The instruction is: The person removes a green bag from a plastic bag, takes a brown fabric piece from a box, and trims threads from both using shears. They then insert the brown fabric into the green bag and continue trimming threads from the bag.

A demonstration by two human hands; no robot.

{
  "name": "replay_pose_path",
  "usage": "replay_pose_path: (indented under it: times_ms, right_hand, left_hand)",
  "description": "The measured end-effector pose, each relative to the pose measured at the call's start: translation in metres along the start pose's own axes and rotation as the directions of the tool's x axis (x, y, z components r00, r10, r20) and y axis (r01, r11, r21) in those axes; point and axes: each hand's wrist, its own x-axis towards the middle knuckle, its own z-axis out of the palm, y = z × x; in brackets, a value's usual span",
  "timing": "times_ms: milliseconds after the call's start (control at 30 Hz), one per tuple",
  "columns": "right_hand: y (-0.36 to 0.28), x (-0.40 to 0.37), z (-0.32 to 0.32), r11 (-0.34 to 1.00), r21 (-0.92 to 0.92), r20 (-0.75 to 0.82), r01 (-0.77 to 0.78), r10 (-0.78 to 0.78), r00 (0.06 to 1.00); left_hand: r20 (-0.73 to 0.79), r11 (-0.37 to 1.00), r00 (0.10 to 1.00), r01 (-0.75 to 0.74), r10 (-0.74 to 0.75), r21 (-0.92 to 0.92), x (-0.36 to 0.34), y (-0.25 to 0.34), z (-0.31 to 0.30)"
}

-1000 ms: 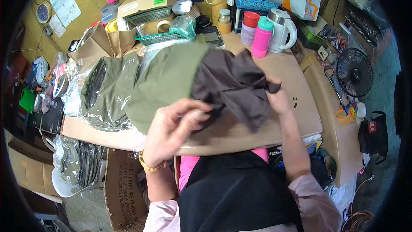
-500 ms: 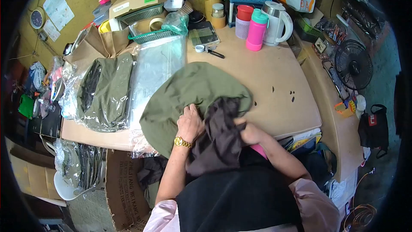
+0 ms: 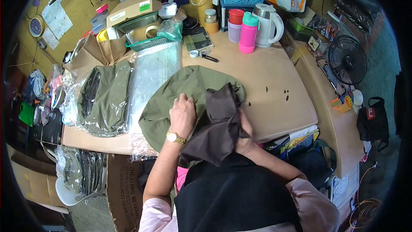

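An olive-green fabric piece (image 3: 171, 87) with a rounded outline lies on the near part of the table. My left hand (image 3: 183, 114), with a gold watch at the wrist, presses on it with fingers curled into the cloth. Dark brown fabric (image 3: 221, 122) is bunched up over its right side and hangs toward my lap. Along the right edge of this brown fabric, my right hand (image 3: 245, 134) is closed on it, some fingers hidden behind the folds.
To the left are a plastic-wrapped green fabric item (image 3: 107, 99) and clear plastic bags (image 3: 156, 66). A small black-handled tool (image 3: 209, 58), a pink bottle (image 3: 248, 34) and an electric kettle (image 3: 267, 25) stand or lie farther back. A cardboard box (image 3: 124, 189) is below the table's left edge.
The brown fabric has been lifted and spread upward, its folds reshaped. My left hand has shifted slightly up and left on the green fabric; my right hand has turned along the brown fabric's edge.
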Motion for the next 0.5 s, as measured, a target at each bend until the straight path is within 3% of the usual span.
replay_pose_path:
  times_ms: [67,100,167,200,300,333,400,433,500]
  right_hand:
    - [0.021,-0.01,0.008,0.964,0.176,0.093,0.201,-0.22,0.971]
    - [0.02,-0.011,0.011,0.964,0.171,0.091,0.205,-0.223,0.971]
    - [0.011,-0.008,0.017,0.947,0.054,0.151,0.316,-0.32,0.935]
    - [0.011,-0.009,0.017,0.932,0.036,0.187,0.36,-0.36,0.914]
    - [0.014,-0.016,0.016,0.935,0.022,0.199,0.354,-0.351,0.915]
    - [0.017,-0.02,0.015,0.936,0.021,0.199,0.351,-0.347,0.916]
    - [0.024,-0.024,0.012,0.939,0.033,0.167,0.341,-0.342,0.925]
    - [0.025,-0.022,0.012,0.938,0.034,0.17,0.346,-0.346,0.923]
    - [0.026,-0.017,0.012,0.895,0.034,0.202,0.445,-0.443,0.874]
  left_hand:
    - [0.265,0.969,0.947,-0.126,0.182,-0.214,0.0,-0.011,-0.008]
    - [0.412,0.94,0.864,-0.175,0.29,-0.294,0.0,-0.014,0.0]
    - [0.282,0.902,0.892,-0.245,0.354,-0.356,-0.022,-0.014,0.028]
    - [0.144,0.915,0.956,-0.192,0.257,-0.356,-0.032,-0.019,0.062]
    - [0.015,0.918,0.973,-0.212,0.23,-0.336,-0.037,-0.012,0.059]
    - [0.018,0.917,0.973,-0.212,0.232,-0.337,-0.037,-0.014,0.058]
    - [0.19,0.947,0.98,0.015,0.049,-0.321,-0.032,-0.018,0.056]
    - [0.186,0.947,0.981,0.016,0.046,-0.321,-0.025,-0.013,0.04]
    - [-0.137,0.847,0.991,-0.063,-0.012,-0.528,-0.011,0.008,-0.026]
